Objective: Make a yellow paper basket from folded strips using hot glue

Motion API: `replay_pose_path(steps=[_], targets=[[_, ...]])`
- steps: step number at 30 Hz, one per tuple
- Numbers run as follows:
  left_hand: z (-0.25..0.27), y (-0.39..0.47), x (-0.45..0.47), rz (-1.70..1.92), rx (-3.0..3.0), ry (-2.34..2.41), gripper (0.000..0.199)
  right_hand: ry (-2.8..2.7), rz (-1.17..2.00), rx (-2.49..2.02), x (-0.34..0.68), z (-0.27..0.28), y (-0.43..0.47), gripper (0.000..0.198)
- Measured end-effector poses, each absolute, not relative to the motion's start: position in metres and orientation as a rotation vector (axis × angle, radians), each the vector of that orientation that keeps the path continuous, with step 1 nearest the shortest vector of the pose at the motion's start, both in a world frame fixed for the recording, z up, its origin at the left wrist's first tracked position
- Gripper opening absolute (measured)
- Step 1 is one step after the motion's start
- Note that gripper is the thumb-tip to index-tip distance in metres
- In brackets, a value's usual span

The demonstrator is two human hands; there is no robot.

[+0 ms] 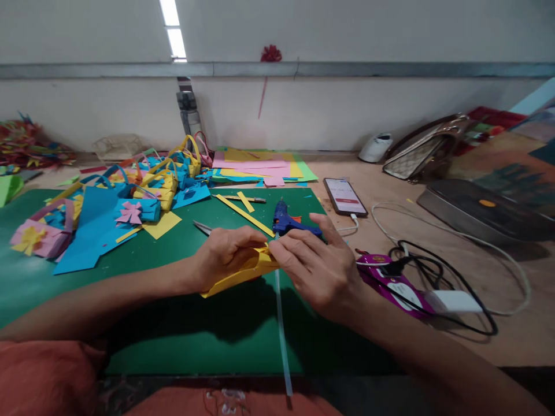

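Head view. The folded yellow paper piece (243, 273) is partly hidden under both hands; its exact shape cannot be made out. The left hand (225, 251) is closed on the piece from above, and the right hand (318, 271) pinches its upper edge with fingertips (275, 248) meeting those of the left. The piece is held just above the green cutting mat (182, 329) on the worktop (390, 190).

A blue glue gun (288, 222) lies just behind the hands, its body partly covered by the right thumb; its clear glue stick (281, 329) runs toward the lower picture edge. Scissors (202, 227) show only their blades beside the left hand.

The phone (344, 196) has a lit screen with a red band; the writing is too small to read. A purple packet (392, 283) under black cables carries a label, also illegible. Finished coloured paper baskets (143, 190) are heaped at the mat's far left.
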State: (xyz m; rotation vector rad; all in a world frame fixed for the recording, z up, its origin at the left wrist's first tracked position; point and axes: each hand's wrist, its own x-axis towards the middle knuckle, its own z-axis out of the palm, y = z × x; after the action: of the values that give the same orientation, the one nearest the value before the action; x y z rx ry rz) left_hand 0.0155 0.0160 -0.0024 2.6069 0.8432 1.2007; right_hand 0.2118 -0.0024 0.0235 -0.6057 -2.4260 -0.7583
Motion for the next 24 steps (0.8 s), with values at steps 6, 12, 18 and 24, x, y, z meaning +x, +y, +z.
replay_pose_path(steps=[6, 12, 18, 24], targets=[[0.002, 0.015, 0.015, 1.146, 2.644, 0.882, 0.019, -2.405, -0.938, -0.558, 0.213, 0.022, -0.002, 0.021], [0.002, 0.017, 0.013, 1.079, 2.563, 0.951, 0.018, -2.327, -0.169, -0.816, 0.207, 0.022, -0.002, 0.016], [-0.001, 0.019, 0.013, 1.069, 2.48, 0.881, 0.02, -2.041, 0.719, -1.043, 0.199, 0.028, 0.0, 0.016], [0.001, 0.016, 0.013, 1.036, 2.287, 0.863, 0.016, -1.992, 0.934, -1.041, 0.2, 0.027, 0.006, 0.019]])
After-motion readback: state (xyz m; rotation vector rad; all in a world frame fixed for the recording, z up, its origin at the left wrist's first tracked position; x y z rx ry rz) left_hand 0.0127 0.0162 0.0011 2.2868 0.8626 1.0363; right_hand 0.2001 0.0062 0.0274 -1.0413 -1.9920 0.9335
